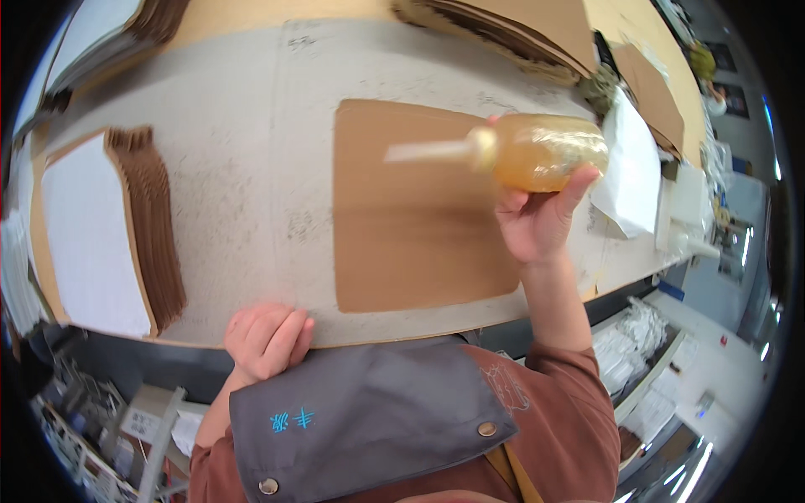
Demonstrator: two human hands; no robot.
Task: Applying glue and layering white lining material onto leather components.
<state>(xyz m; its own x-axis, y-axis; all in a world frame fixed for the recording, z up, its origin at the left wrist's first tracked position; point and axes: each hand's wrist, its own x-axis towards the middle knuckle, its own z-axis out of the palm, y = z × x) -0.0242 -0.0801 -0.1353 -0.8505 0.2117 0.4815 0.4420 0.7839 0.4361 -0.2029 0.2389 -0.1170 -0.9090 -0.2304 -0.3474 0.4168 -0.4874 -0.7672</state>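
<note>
I see 1 amber bottle (pixel 549 149) held sideways above a brown sheet (pixel 411 243).
My right hand (pixel 537 225) grips it, blurred nozzle (pixel 432 152) pointing left; my left hand (pixel 268 342) lies curled at the table (pixel 243 184) edge, between sheet and white-topped stack (pixel 92 239).

amber bottle (pixel 545 151), whitish nozzle (pixel 432 152); plain brown sheet (pixel 411 235); dark-speckled grey tabletop (pixel 235 184)

Grey-topped table (pixel 243 168); brown sheet (pixel 411 235) centre, white-topped brown stack (pixel 113 239) left.

Amber bottle (pixel 549 147) held sideways, pale nozzle (pixel 432 152) over flat brown sheet (pixel 411 239).
</note>
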